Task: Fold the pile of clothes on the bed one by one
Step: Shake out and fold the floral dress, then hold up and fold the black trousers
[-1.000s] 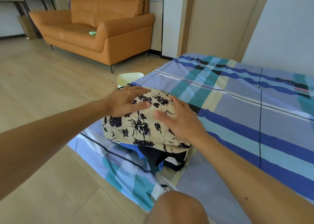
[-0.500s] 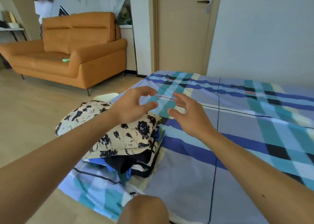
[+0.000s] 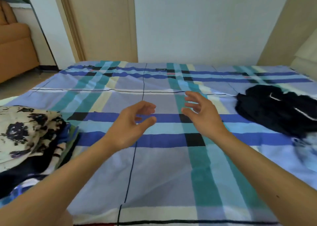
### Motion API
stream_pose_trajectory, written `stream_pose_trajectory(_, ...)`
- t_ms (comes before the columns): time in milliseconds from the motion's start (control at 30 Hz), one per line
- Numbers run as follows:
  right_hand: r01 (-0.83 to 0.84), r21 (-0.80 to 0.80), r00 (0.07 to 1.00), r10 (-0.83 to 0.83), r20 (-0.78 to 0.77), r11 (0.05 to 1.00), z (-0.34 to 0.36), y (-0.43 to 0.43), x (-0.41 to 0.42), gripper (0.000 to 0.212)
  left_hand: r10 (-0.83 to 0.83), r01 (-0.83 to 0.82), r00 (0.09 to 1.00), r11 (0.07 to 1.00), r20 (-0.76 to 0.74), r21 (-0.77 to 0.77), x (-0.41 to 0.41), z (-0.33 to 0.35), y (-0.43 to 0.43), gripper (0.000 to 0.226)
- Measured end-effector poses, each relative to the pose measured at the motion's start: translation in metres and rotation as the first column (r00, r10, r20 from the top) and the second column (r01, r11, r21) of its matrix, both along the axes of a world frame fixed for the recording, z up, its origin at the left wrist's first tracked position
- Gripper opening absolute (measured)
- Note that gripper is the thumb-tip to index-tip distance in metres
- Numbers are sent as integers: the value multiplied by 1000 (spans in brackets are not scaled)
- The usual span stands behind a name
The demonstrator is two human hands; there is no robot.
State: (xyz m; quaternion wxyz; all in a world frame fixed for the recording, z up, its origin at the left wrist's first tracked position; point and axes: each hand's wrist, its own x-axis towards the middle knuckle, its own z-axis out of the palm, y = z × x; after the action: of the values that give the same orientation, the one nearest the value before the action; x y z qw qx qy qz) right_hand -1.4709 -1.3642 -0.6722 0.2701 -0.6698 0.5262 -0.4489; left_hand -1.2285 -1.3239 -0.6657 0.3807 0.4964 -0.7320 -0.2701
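Our hands [image 3: 130,124] [image 3: 200,112] lifted off the folded stack [image 3: 29,131]. We've panned right: unfolded black clothes [image 3: 274,109] now visible.

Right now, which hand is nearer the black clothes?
Right. The right hand hovers left of the black clothes, not touching; the left hand is farther left, closer to the patterned stack.

Pale wall [image 3: 197,23], beige door [image 3: 103,23] — orange sofa [image 3: 15,54], seemingly, at left.
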Motion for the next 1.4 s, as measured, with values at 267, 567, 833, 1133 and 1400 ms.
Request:
stream_pose_trajectory(267, 174, 60, 985, -172, -30, 983, -60, -4, -101, 51, -163, 165, 986, 985, -34, 54, -67, -45, -6, 33)
stream_pose_trajectory(567, 446, 42, 791, -371, -486, 894, -82, -54, -172, 45, -208, 202, 978, 970, 28, 134, -63, -76, -35, 49)
stream_pose_trajectory(833, 771, 98, 415, -379, -827, 630, -118, -63, -283, 44, -209, 186, 970, 966, 121, 177, -42, -87, -38, 80)
stream_pose_trajectory(1133, 663, 83, 549, -408, -730, 744, -108, -79, -247, 59, -228, 178, 957, 950, 181, 258, -41, -76, -41, 52)
stream_pose_trajectory(1400, 292, 116, 930, -254, -266, 949, -54, -51, -130, 45, -283, 194, 916, 933, 285, 302, -56, -64, -27, 53)
